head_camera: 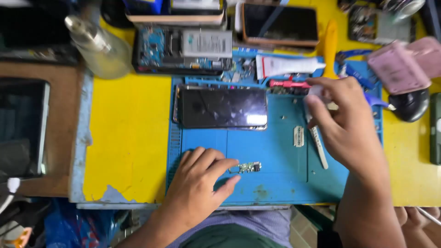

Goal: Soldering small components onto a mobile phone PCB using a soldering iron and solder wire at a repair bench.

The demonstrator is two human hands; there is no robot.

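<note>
Pinning a small circuit board (249,167) on the blue mat (275,183) at six o'clock, left hand (198,183) fingers spread flat; right hand (342,124) at three o'clock, fingers curled around a small white bottle (315,94), beside the phone (221,108).

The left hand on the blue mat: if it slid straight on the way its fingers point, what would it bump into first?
The left hand points right, fingertips nearly touching a small green circuit board. It would likely meet that first on the blue mat.
</note>
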